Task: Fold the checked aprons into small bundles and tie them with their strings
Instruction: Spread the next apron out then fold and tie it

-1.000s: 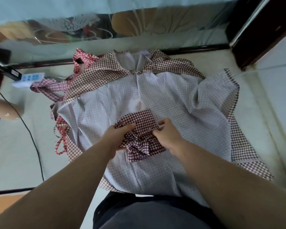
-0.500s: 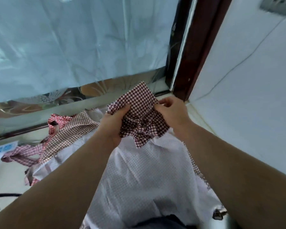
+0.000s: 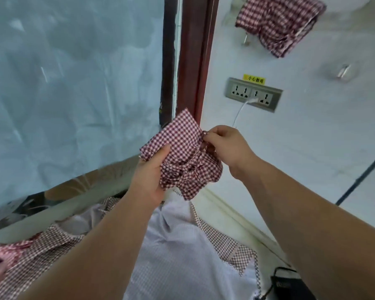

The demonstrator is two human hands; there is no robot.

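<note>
A small dark-red checked apron bundle is lifted in the air in front of the wall corner. My left hand grips its left and lower side, thumb on the front. My right hand pinches the cloth at the bundle's upper right edge. Below my arms a larger apron lies spread flat, pale lilac check in the middle with red-checked borders. Another red checked apron hangs on the wall at the upper right.
A grey wall socket strip with a white plug and cable is behind my right hand. A dark wooden frame edges a frosted glass panel. A black object lies at the lower right. More pink checked cloth lies at the far left.
Both hands have lifted the bundle off the spread apron up to the height of the wall socket. My view has tilted upward and the hanging apron has come into sight.
</note>
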